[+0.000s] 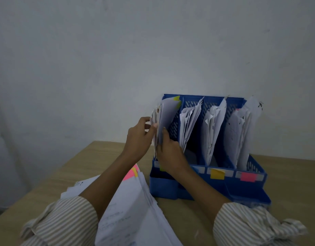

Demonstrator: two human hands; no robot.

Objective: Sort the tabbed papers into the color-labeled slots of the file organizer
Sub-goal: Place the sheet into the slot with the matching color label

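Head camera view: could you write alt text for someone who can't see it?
Two hands, left hand and right hand, handle papers standing in the leftmost slot of a blue file organizer on a wooden table. A stack of tabbed papers lies nearby.

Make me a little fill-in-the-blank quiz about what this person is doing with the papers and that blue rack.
1. Both hands, the left hand and the right hand, are at the papers in the ____ slot of the blue file organizer.
2. The file organizer has ____ slots holding papers.
3. The label to the left of the pink label is ____.
4. The unsorted paper stack lies on the table to the ____ of the organizer.

Missing words: leftmost; four; yellow; left
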